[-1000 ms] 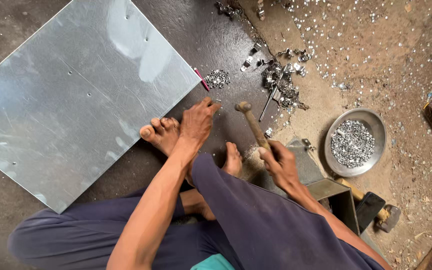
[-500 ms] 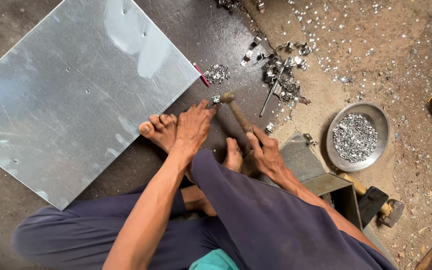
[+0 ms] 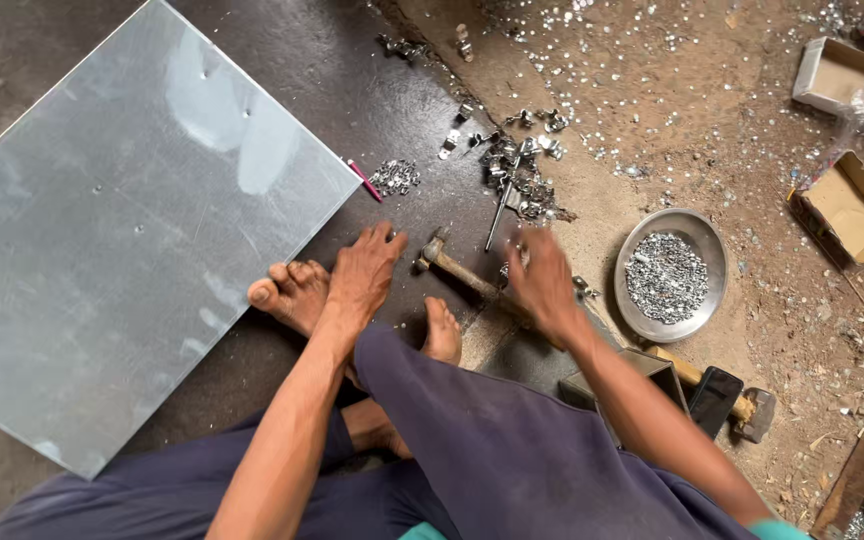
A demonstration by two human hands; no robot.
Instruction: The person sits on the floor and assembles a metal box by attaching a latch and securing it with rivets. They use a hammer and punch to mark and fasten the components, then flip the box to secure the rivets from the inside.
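Right, status:
Left hand (image 3: 367, 275): centre frame, fingers spread and pressed flat on the dark floor, gripping nothing; it lies against the bare foot (image 3: 292, 293).
Right hand (image 3: 542, 280): right of centre, blurred, fingers loose and released; it sits over the hammer's handle end, not gripping it as far as I can tell.
Hammer (image 3: 462, 270): lying on the floor between the hands, head just right of the left fingertips, handle running lower right.
Sheet (image 3: 122, 230): large grey metal panel filling the left half, its right corner near a pink pencil (image 3: 365, 181).
Bowl (image 3: 674, 275): round steel dish of small metal bits, right of the right hand.
Scraps (image 3: 517, 165): pile of cut metal pieces at upper centre.
Risk: toes and left fingers sit close to the hammer head, so a glancing blow could catch them; sharp scraps near bare feet could cut.
Change: half a second ago the right hand gripped the handle with the head raised by the left hand; now the hammer is down and the grip is let go.
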